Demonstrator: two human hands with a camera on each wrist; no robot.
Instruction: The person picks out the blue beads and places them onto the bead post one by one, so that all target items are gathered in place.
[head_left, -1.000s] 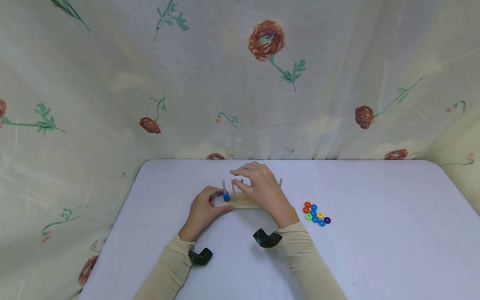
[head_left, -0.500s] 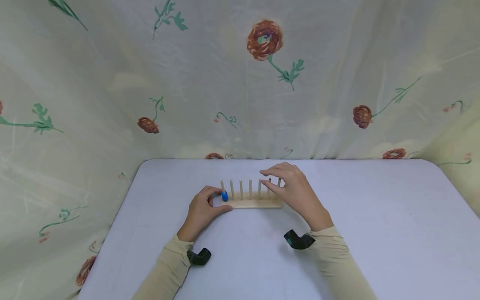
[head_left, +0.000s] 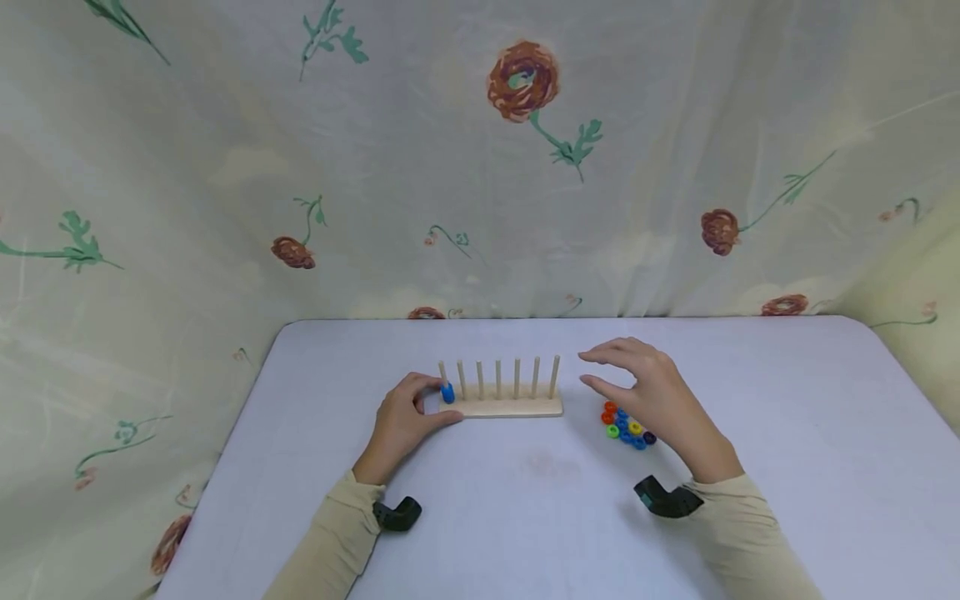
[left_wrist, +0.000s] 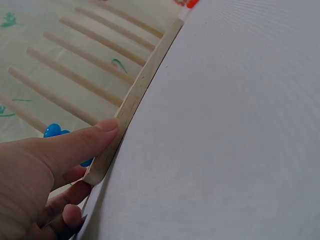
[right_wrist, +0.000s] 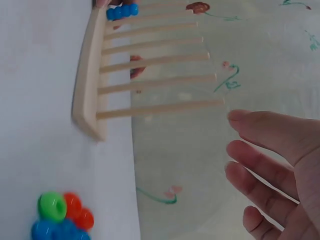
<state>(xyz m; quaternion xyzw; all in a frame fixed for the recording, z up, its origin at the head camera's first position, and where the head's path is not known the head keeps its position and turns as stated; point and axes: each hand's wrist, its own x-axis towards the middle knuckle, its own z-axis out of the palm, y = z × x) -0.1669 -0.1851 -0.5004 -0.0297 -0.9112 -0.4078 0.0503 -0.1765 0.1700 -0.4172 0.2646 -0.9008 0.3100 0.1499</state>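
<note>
A pale, whitish bench (head_left: 510, 525) with rounded far corners carries everything, its far edge meeting a flowered cloth. Toward that edge a wooden peg rack (head_left: 500, 407) sits flat on its long base, seven pegs upright. Just to its right, slightly nearer, loose beads lie close together: two orange-red beads (head_left: 607, 417), a green bead (head_left: 612, 431), several blue beads (head_left: 639, 443), a yellow bead (head_left: 636, 427) and a dark purple bead (head_left: 650, 438).

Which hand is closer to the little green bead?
The right hand: it is raised in the air near the green bead. The left hand is farther off, to the bead's left, gripping the left end of the wooden peg board.
</note>
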